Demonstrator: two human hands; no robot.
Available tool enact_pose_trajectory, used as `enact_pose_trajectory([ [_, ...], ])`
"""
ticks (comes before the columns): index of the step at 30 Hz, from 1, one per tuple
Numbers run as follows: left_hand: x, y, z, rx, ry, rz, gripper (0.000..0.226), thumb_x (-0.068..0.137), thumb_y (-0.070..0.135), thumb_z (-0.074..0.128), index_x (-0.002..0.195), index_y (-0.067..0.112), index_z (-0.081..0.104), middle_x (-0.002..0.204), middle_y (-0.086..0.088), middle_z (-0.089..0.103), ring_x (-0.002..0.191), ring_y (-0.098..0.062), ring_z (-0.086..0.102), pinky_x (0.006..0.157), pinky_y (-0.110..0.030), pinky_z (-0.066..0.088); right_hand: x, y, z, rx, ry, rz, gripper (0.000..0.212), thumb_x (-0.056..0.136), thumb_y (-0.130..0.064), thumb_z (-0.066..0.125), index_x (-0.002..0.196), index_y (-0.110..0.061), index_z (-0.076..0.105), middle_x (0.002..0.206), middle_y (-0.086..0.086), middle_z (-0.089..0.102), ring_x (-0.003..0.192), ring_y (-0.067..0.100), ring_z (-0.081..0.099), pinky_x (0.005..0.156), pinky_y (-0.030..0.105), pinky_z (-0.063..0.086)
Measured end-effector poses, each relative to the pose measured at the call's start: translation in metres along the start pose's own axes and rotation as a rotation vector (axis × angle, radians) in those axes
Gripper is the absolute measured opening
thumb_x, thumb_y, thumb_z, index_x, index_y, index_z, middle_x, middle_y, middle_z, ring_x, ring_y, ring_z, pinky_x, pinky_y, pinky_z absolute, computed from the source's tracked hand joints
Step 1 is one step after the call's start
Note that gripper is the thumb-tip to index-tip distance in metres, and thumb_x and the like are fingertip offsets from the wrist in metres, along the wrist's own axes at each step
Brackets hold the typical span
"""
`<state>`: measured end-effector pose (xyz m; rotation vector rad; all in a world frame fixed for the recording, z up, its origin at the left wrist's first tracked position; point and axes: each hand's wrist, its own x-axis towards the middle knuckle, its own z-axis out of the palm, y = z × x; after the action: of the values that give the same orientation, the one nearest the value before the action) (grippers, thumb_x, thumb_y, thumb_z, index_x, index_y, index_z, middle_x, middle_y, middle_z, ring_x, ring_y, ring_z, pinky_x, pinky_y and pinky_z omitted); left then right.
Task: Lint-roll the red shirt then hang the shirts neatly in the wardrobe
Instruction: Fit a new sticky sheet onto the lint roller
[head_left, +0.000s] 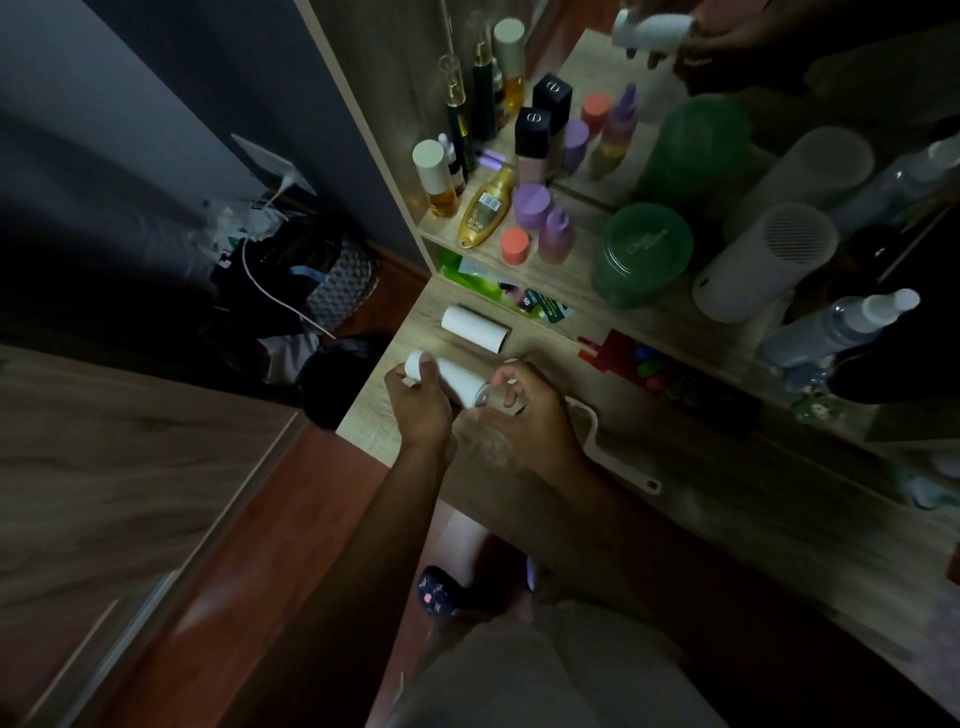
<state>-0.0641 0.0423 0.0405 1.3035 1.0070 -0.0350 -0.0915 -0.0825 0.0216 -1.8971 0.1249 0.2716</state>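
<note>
- Head view: the lint roller roll (447, 375), a white cylinder, is held just above the near-left corner of the counter (649, 447), lying roughly level between both hands.
- The left hand (418, 397) has its fingers clamped round the roll's left end, which looks meant to steady it against a pull from the other side.
- The right hand (524, 408) has its fingers closed on a clear cover (491, 402) at the roll's right end; my guess is the cover is being drawn off or pushed on, though which I cannot tell.
- A white handle (618, 457) lies flat on the counter under the right wrist, probably the roller's own, parked within reach.
- A spare roll (475, 325) lies just behind the hands, apart from them.
- No red shirt or wardrobe rail shows here, so the task seems at its preparing stage.
- Room: the counter's left edge is right beside the left hand, with open floor (291, 499) below, so a dropped roll could go over.
- Rearward, the shelf (587, 291) of bottles and a green tub (644, 249) stands near; free space lies toward the person.
</note>
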Motion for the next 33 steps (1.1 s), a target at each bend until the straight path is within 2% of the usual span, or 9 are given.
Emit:
enact_pose_trajectory([
  [2, 0.001, 0.0, -0.001, 0.019, 0.021, 0.024, 0.027, 0.101, 0.031, 0.057, 0.119, 0.016, 0.045, 0.093, -0.008, 0.061, 0.086, -0.023, 0.063, 0.087, -0.053, 0.056, -0.001, 0.004, 0.008, 0.015, 0.092, -0.032, 0.025, 0.08, -0.059, 0.071, 0.087, -0.039, 0.057, 0.076, -0.013, 0.057, 0.067, 0.021, 0.057, 0.072, 0.039, 0.055],
  [4, 0.002, 0.001, -0.002, 0.013, 0.047, 0.033, 0.023, 0.102, 0.028, 0.056, 0.117, 0.016, 0.043, 0.095, -0.006, 0.059, 0.087, -0.023, 0.064, 0.08, -0.048, 0.058, 0.003, 0.008, 0.003, -0.039, 0.056, -0.036, 0.017, 0.085, -0.043, 0.074, 0.086, -0.036, 0.059, 0.071, -0.017, 0.054, 0.061, 0.012, 0.055, 0.066, 0.026, 0.053],
  [5, 0.002, 0.002, -0.003, 0.001, 0.053, 0.034, 0.022, 0.102, 0.027, 0.055, 0.116, 0.016, 0.042, 0.097, -0.006, 0.058, 0.089, -0.022, 0.064, 0.075, -0.044, 0.06, 0.006, 0.012, -0.001, -0.076, -0.01, -0.002, 0.017, 0.085, -0.031, 0.076, 0.091, -0.026, 0.062, 0.075, -0.017, 0.055, 0.064, 0.002, 0.055, 0.064, 0.013, 0.049],
  [7, 0.002, 0.004, -0.005, -0.009, 0.061, 0.04, 0.023, 0.103, 0.025, 0.055, 0.116, 0.015, 0.04, 0.101, -0.004, 0.057, 0.093, -0.02, 0.064, 0.068, -0.037, 0.06, 0.017, 0.023, -0.017, -0.135, -0.039, 0.078, 0.025, 0.084, -0.019, 0.078, 0.104, -0.014, 0.064, 0.086, -0.013, 0.061, 0.078, -0.005, 0.06, 0.067, 0.005, 0.048],
  [10, 0.0, 0.007, -0.007, 0.021, 0.065, 0.046, 0.028, 0.101, 0.023, 0.058, 0.118, 0.014, 0.037, 0.101, -0.002, 0.056, 0.098, -0.022, 0.063, 0.07, -0.04, 0.06, 0.04, 0.038, -0.033, -0.184, 0.017, 0.151, 0.026, 0.08, -0.007, 0.079, 0.103, -0.008, 0.065, 0.097, 0.003, 0.07, 0.087, 0.013, 0.068, 0.071, 0.02, 0.056],
  [15, -0.003, 0.002, -0.011, 0.008, 0.064, 0.036, 0.033, 0.099, 0.02, 0.061, 0.118, 0.016, 0.034, 0.103, -0.001, 0.055, 0.104, -0.025, 0.063, 0.072, -0.043, 0.061, 0.075, 0.059, -0.043, -0.402, -0.023, 0.152, 0.019, 0.072, -0.001, 0.083, 0.085, -0.002, 0.069, 0.088, 0.014, 0.072, 0.082, 0.024, 0.069, 0.066, 0.026, 0.052],
  [22, -0.006, -0.001, -0.015, -0.012, 0.072, -0.021, 0.035, 0.099, 0.02, 0.061, 0.125, 0.015, 0.037, 0.108, -0.005, 0.056, 0.109, -0.028, 0.062, 0.07, -0.041, 0.061, 0.086, 0.078, -0.043, -0.573, -0.081, 0.198, 0.022, 0.082, -0.012, 0.077, 0.1, 0.0, 0.069, 0.104, 0.019, 0.071, 0.099, 0.031, 0.067, 0.086, 0.046, 0.057],
  [29, 0.007, 0.009, -0.02, -0.027, 0.066, -0.025, 0.03, 0.098, 0.022, 0.063, 0.122, 0.015, 0.048, 0.128, -0.013, 0.056, 0.115, -0.028, 0.062, 0.065, -0.036, 0.06, 0.072, 0.076, -0.04, -0.641, 0.02, 0.044, 0.01, 0.09, -0.013, 0.06, 0.095, -0.01, 0.068, 0.098, 0.006, 0.07, 0.093, 0.019, 0.066, 0.08, 0.025, 0.05],
  [33, 0.009, 0.013, -0.03, -0.093, 0.066, -0.004, 0.032, 0.097, 0.021, 0.063, 0.124, 0.012, 0.048, 0.123, -0.01, 0.057, 0.111, -0.026, 0.063, 0.069, -0.038, 0.062, 0.043, 0.038, -0.017, -0.255, 0.001, 0.088, 0.019, 0.099, -0.018, 0.056, 0.108, -0.007, 0.069, 0.097, 0.004, 0.071, 0.086, 0.009, 0.065, 0.068, 0.012, 0.045],
])
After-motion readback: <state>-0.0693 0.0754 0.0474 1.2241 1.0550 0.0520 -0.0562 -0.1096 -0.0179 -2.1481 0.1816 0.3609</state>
